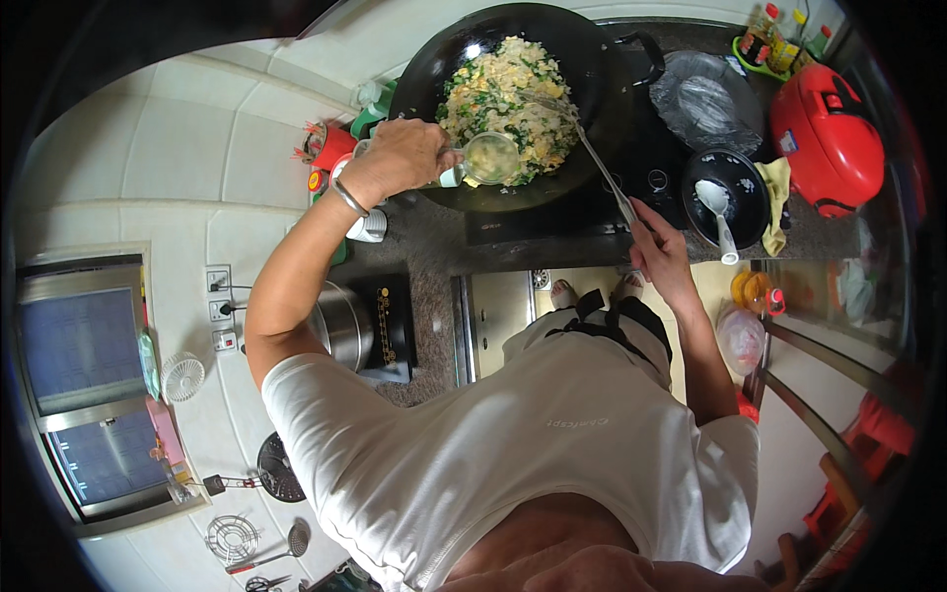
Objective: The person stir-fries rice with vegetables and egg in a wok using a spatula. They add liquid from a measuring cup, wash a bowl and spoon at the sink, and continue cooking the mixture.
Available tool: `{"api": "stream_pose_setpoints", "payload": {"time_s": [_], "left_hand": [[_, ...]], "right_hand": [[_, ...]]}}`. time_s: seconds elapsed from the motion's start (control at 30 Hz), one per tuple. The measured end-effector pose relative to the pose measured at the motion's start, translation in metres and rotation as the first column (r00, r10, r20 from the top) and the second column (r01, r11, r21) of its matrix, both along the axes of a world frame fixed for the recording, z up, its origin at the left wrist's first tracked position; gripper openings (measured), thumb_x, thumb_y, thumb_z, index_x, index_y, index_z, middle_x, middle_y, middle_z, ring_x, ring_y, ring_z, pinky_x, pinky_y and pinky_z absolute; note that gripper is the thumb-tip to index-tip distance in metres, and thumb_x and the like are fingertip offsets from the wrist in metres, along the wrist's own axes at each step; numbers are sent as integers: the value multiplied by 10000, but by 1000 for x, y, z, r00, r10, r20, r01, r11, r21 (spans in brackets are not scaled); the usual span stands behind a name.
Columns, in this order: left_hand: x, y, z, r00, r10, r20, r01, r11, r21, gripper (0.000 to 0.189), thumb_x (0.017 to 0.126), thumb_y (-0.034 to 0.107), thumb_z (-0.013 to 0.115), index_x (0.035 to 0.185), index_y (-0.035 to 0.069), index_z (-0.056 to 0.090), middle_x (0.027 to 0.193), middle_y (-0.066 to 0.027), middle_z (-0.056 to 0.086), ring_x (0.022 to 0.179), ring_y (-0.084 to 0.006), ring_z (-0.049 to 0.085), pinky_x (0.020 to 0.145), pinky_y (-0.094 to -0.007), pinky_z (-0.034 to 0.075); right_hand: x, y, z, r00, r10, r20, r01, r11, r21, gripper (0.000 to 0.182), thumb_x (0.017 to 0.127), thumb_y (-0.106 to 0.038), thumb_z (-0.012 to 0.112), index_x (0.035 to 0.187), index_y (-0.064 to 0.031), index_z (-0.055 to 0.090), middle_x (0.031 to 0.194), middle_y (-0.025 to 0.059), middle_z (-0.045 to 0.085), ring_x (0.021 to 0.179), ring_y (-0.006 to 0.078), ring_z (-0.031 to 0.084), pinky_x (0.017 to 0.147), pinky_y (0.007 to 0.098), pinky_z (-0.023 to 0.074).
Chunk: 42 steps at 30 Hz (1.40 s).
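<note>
A large black wok [422, 81] holds fried rice [510, 96] with bits of egg and chopped greens. In my left hand [410, 152] is a small clear round container [492, 157] with a pale part below it, over the wok's near left side. Its exact kind and contents are hard to tell. My right hand [658, 240] grips the handle of a metal spatula [608, 174], whose head lies in the rice. Beneath the wok is a black cooktop [533, 228].
Right of the wok are a plastic-covered dish [703, 100], a black bowl [695, 214] with a white rice paddle [718, 211], a yellow cloth [775, 200], a red rice cooker [828, 140] and several bottles [784, 44]. A red holder [329, 146] and a steel pot [344, 325] stand left.
</note>
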State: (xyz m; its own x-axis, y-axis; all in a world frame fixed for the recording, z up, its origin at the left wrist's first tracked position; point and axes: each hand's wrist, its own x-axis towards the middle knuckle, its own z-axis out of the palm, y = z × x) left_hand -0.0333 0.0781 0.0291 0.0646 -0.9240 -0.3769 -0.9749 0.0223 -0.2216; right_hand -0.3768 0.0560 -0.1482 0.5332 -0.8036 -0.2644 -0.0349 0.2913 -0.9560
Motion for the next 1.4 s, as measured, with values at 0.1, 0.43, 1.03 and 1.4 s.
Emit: {"api": "stream_pose_setpoints", "payload": {"time_s": [0.1,0.43,1.03,1.4], "left_hand": [[-22,-15,5,998,-68,-2,68,998,-8,403,922,461,581,929,87,729,753,-174,674,835,-363,661,763,-455,498],[-62,-84,4,973,-226,53,231,964,-134,439,921,479,569,913,67,720,711,-185,663,764,-375,662,712,-456,510],[-30,-51,0,986,-164,-9,163,986,-34,438,923,474,575,949,62,719,699,-169,664,785,-366,666,739,-456,507],[86,-7,6,971,-24,238,18,999,28,419,914,482,575,959,88,711,840,-155,698,855,-343,680,749,-447,519]], "right_hand": [[-6,-4,1,999,-32,4,32,999,13,415,991,-209,544,1385,-82,514,592,-28,518,455,26,410,408,197,300],[-20,-11,-3,994,-97,43,94,993,64,419,994,-235,543,1389,-99,513,590,-32,510,451,23,401,402,193,300],[-7,-7,-13,986,-163,34,161,985,70,430,1006,-241,532,1404,-85,489,591,-21,510,430,27,381,392,195,288],[28,9,-4,989,-147,9,145,984,101,431,1016,-241,521,1413,-79,477,593,-16,512,429,27,378,390,182,282]]}}
